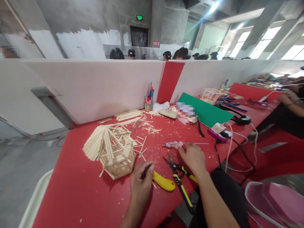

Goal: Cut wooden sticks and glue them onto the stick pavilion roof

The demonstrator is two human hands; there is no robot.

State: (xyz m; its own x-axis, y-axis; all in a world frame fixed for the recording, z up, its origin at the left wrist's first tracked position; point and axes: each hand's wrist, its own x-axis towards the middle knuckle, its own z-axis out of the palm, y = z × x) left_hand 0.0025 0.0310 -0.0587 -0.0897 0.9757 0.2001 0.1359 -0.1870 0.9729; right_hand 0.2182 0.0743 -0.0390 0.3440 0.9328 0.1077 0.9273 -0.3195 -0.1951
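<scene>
A wooden-stick model (pixel 116 155) with a partly covered, sloping stick roof (pixel 95 142) stands on the red table. To its right, my left hand (pixel 142 179) is closed, thumb against curled fingers; whatever they may hold is hidden. Beside that hand lies a yellow utility knife (pixel 163 182), its front end partly hidden. My right hand (pixel 193 158) has its fingers closed at the rear of a pink hot glue gun (pixel 174 144) with a glue stick (pixel 201 143) extending behind. Yellow-and-black cutting pliers (pixel 179 179) lie with jaws apart between my hands.
Loose wooden sticks (pixel 128 115) and scraps lie behind the model. A pen cup (pixel 148 104) stands by the white partition (pixel 114 91). A green board (pixel 204 110), a power strip (pixel 217 135) and cables are at right. Another person's arm (pixel 292 106) shows far right.
</scene>
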